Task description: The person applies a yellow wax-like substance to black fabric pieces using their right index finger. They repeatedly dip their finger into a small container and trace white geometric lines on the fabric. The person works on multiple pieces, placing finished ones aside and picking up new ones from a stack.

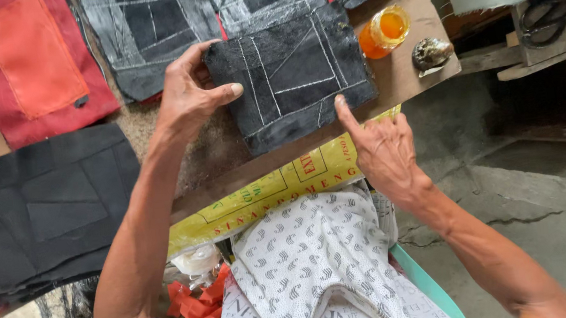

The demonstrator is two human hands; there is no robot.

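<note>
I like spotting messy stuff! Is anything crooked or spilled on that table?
Nothing is spilled. The black fabric panel with white chalk lines lies a bit askew, its lower edge slanting across the board. The left hand grips its left edge, and the right hand presses a fingertip on its lower right corner. The orange jar stands upright.

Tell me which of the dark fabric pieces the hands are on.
The small black square piece with white chalk lines, at the board's front edge. The left hand pinches its left edge and the right hand points at its lower edge; the other pieces lie untouched.
</note>
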